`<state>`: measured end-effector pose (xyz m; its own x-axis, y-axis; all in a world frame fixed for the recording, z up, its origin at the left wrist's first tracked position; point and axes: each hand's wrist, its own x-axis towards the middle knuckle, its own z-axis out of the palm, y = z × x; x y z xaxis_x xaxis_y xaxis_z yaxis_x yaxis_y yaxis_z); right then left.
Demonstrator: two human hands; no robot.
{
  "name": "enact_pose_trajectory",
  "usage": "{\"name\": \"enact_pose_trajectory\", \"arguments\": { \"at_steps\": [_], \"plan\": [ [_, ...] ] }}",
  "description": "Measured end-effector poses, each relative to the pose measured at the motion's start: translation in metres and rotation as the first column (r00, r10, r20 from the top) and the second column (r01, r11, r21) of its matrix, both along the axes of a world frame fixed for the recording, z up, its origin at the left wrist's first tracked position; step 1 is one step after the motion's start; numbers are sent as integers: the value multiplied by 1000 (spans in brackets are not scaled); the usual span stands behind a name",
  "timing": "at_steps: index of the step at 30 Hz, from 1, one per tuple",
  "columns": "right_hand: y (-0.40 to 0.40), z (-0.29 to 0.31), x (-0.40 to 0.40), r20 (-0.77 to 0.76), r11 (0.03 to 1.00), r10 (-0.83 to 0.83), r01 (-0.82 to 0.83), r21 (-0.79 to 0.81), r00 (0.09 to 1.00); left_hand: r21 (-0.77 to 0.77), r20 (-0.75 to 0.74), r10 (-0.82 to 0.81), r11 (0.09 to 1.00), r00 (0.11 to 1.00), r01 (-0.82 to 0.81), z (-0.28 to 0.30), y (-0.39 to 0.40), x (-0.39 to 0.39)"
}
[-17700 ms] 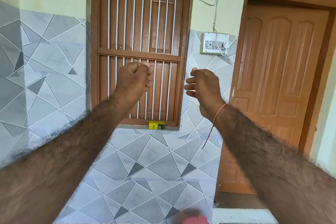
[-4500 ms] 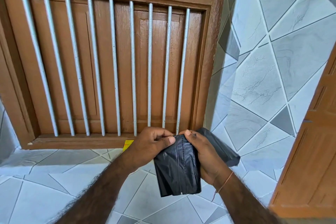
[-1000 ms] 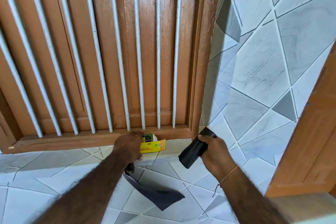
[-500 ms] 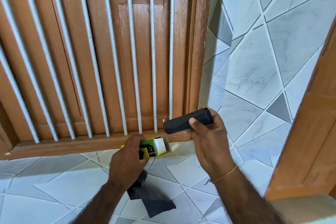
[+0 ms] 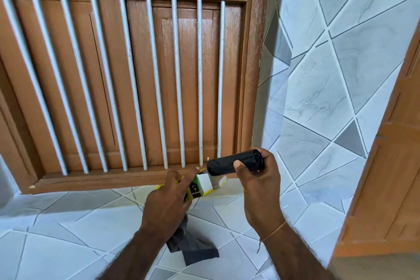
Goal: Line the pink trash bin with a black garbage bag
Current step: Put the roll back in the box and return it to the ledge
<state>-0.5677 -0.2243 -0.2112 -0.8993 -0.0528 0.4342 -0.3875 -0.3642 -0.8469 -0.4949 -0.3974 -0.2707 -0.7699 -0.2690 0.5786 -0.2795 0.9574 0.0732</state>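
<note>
Head view: two hands [image 5: 168, 202] [image 5: 261, 185], one bag roll [image 5: 234, 162], one box [image 5: 202, 185].

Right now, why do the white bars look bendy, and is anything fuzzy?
Head view: the wide-angle lens bows the white bars outward toward the left edge; daylight is soft and even, with no glare; the black bag roll in the right hand is sharp, while the orange door looks slightly soft.

bag roll [image 5: 235, 163] just right of box [image 5: 201, 185], loose bag [image 5: 193, 249] seemingly hanging below
</note>
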Motion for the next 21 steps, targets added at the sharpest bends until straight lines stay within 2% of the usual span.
{"name": "enact_pose_trajectory", "arguments": {
  "at_steps": [4,10,16,19,21],
  "plan": [
    [1,-1,10,-54,997,-13,17,76,998,31,3,29,999,1000,-29,-3,-1,4],
    [5,-5,15,-57,985,-9,18,169,998,56,-5,53,997,999,-53,-2,-1,9],
    [9,-8,16,68,972,164,-173,161,984,95,-16,62,994,998,-60,-5,-1,10],
    [10,-6,20,6,955,192,-188,229,981,116,-40,61,992,997,-56,-4,0,12],
    [10,-3,22,-60,953,150,-128,275,987,129,-61,51,991,997,-43,-4,3,14]
  ]
}}
